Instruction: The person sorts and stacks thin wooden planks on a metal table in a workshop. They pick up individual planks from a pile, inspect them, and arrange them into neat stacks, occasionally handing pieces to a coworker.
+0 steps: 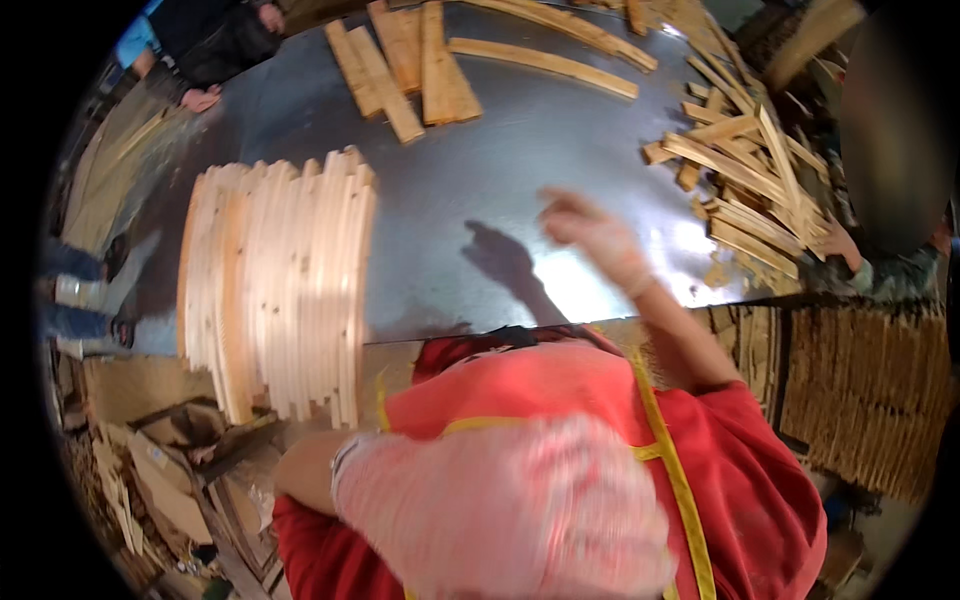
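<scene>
My left hand (520, 510), in a pale glove with red streaks, is raised close to the camera in front of my red clothing. Motion smears its fingers, so their pose and anything in them are hidden. My right hand (597, 235), also gloved, reaches out above the dark metal table (430, 255). Its fingers are partly stretched, a little blurred, and nothing shows in them. The hand casts a shadow on the tabletop. Left of it, a row of pale wooden strips (275, 270) lies side by side, their near ends overhanging the table's front edge.
Several wooden boards (430, 70) lie at the far side. A jumbled heap of wood offcuts (750, 170) covers the right end, where another person's hand (838, 243) touches it. Another person (205, 50) stands at the far left. Stacked wood (865, 390) sits below right; scraps (150, 470) lie below left.
</scene>
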`<move>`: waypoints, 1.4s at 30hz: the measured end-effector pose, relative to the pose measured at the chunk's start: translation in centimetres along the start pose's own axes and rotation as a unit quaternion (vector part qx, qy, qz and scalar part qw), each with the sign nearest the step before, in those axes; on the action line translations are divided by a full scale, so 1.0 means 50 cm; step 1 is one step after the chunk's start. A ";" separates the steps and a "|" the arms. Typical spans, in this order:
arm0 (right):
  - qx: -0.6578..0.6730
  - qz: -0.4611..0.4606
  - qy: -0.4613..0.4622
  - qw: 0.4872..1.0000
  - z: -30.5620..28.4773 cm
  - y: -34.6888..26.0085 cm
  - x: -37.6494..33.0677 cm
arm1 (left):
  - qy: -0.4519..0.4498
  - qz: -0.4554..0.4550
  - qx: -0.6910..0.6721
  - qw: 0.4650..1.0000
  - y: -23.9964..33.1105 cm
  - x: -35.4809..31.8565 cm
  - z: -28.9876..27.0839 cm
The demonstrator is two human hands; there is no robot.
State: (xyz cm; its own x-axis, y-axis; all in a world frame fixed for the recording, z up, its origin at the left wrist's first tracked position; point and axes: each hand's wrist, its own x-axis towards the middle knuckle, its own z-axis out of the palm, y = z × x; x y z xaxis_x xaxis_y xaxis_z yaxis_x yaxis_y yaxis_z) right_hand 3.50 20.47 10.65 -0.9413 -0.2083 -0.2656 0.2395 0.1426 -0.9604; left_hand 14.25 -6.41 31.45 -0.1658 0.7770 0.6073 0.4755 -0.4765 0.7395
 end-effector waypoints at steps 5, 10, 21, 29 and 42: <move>-0.050 -0.382 0.087 0.919 -0.129 -0.395 -0.114 | 0.164 -0.215 0.134 0.953 -0.033 -0.136 -0.055; -0.107 -0.518 0.096 0.843 -0.184 -0.541 -0.187 | 0.548 -0.318 -0.041 0.773 -0.057 -0.277 0.042; -0.148 -0.477 0.295 0.815 -0.267 -0.625 -0.367 | 0.445 -0.496 -0.048 0.744 -0.092 -0.324 0.107; -0.264 -0.502 0.373 0.734 -0.297 -0.619 -0.451 | 0.397 -0.529 -0.107 0.742 -0.290 -0.305 0.060; -0.308 -0.461 0.283 0.783 -0.360 -0.572 -0.562 | 0.195 -0.528 0.182 0.806 -0.361 -0.166 0.082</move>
State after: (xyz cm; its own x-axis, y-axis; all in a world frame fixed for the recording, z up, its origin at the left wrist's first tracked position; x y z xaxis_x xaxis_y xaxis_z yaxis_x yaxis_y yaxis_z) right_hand 18.81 39.67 47.12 -0.6432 -0.0612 0.7632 -0.5995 0.6603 -0.4523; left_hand 10.58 -2.60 11.86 -0.8693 0.4484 -0.2078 0.1018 0.5741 0.8124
